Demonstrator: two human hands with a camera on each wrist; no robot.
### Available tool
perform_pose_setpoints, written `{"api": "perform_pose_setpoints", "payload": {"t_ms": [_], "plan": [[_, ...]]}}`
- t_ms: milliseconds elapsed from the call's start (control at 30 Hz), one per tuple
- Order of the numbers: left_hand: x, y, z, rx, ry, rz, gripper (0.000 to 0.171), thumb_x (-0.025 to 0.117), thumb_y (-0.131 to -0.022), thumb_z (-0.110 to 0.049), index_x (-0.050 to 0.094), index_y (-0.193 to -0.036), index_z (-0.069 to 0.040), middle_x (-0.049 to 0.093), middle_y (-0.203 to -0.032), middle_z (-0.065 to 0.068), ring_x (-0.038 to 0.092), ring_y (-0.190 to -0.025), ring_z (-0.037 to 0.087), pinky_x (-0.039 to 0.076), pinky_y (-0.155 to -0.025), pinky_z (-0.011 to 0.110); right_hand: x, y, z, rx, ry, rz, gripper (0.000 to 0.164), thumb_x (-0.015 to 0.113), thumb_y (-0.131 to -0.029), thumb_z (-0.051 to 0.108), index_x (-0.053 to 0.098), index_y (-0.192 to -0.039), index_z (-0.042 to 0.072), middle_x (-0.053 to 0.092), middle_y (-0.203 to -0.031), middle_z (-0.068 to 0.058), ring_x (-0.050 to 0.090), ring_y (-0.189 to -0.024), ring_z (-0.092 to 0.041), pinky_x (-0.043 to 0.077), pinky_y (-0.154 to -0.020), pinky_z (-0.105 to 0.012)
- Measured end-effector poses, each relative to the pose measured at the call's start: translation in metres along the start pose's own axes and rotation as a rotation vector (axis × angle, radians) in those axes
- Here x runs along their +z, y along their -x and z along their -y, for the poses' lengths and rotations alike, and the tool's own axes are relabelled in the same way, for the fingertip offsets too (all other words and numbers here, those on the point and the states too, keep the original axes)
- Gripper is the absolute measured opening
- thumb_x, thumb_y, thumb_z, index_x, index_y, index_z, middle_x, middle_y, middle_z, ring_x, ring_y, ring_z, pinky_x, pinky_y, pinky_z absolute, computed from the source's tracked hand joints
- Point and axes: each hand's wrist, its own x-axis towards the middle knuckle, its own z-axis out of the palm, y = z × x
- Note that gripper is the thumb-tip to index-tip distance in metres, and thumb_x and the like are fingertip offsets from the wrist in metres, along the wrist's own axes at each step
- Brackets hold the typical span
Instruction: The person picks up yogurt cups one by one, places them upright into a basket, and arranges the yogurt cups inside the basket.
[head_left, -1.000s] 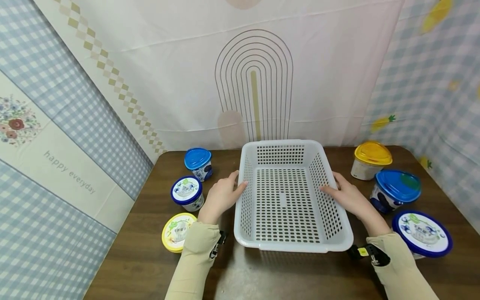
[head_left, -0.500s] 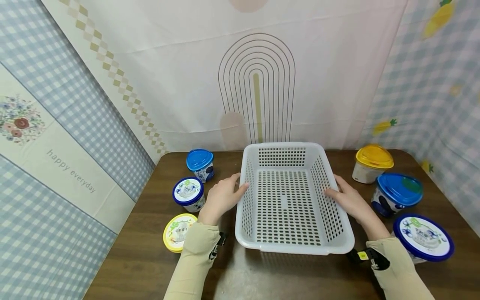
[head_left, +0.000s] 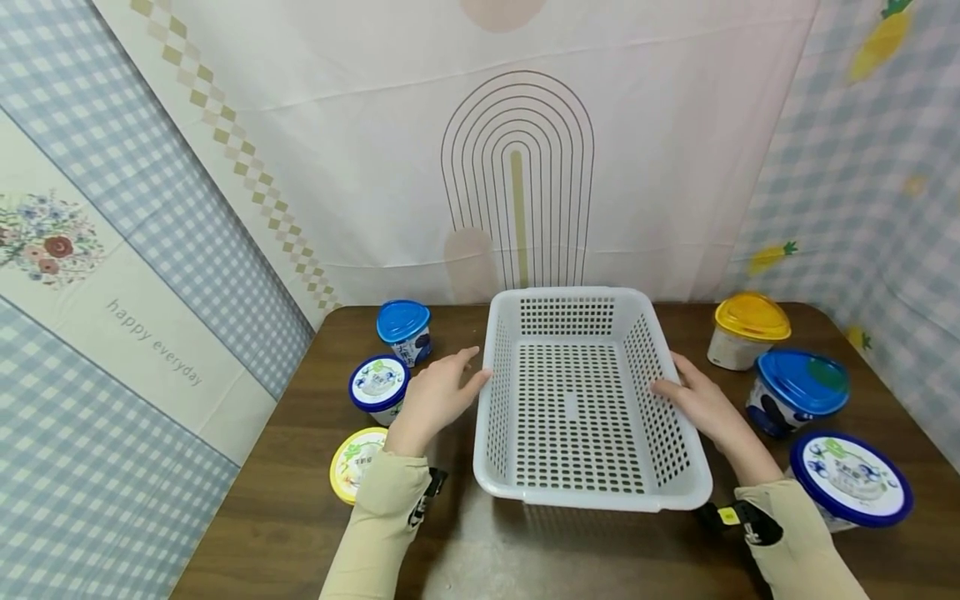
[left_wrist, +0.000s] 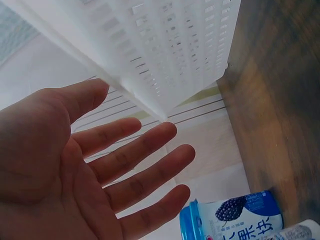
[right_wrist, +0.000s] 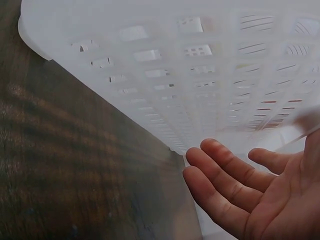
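A white plastic basket with slotted walls stands in the middle of the table in the head view. My left hand is beside its left rim, fingers spread and relaxed, holding nothing. In the left wrist view the thumb tip is close to the rim; whether it touches cannot be told. At the right rim my right hand holds the basket, thumb over the inner side and fingers outside. The right wrist view shows those fingers slightly bent below the rim, with the thumb partly hidden.
Left of the basket stand tubs with a light-blue lid, a dark-blue-rimmed lid and a yellow-rimmed lid. At right are larger tubs with yellow, blue and dark-blue-rimmed lids. A patterned cloth hangs behind.
My left hand has eased leftward off the basket's rim, its thumb no longer over the edge. The right hand keeps its place. The whole head view has shifted slightly.
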Motion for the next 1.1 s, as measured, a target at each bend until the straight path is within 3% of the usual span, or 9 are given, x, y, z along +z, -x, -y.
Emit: {"api": "perform_pose_setpoints", "payload": {"t_ms": [367,733,1100], "plan": [[-0.017,0.011,0.007,-0.012,0.001,-0.045,0.057,0.058,-0.1,-0.046,0.053,-0.147,-0.014,0.065,-0.132,0.01,0.062,-0.119,0.029,0.053,-0.094,0.052,-0.002,-0.001,0.001,-0.016,-0.014,0.017,0.079,0.053,-0.103,0.03,0.004,-0.162,0.01,0.049,-0.134,-0.039,0.071,-0.086,-0.03,0.061,-0.067,-0.044],[-0.037,0.032,0.027,-0.007,0.018,-0.063,0.061,0.058,-0.1,-0.049,0.051,-0.148,-0.012,0.059,-0.141,0.014,0.055,-0.129,0.034,0.045,-0.104,0.054,0.001,-0.003,0.0,-0.025,-0.082,0.073,0.077,0.048,-0.104,0.026,-0.001,-0.162,0.011,0.043,-0.139,-0.038,0.069,-0.092,-0.033,0.061,-0.07,-0.047],[-0.054,0.044,0.042,0.007,0.015,-0.113,0.058,0.058,-0.1,-0.048,0.054,-0.146,-0.013,0.064,-0.133,0.014,0.058,-0.124,0.035,0.048,-0.098,0.058,-0.001,-0.003,-0.003,-0.012,-0.102,0.075,0.074,0.045,-0.105,0.026,-0.001,-0.162,0.01,0.04,-0.142,-0.037,0.068,-0.094,-0.032,0.061,-0.072,-0.046]]}}
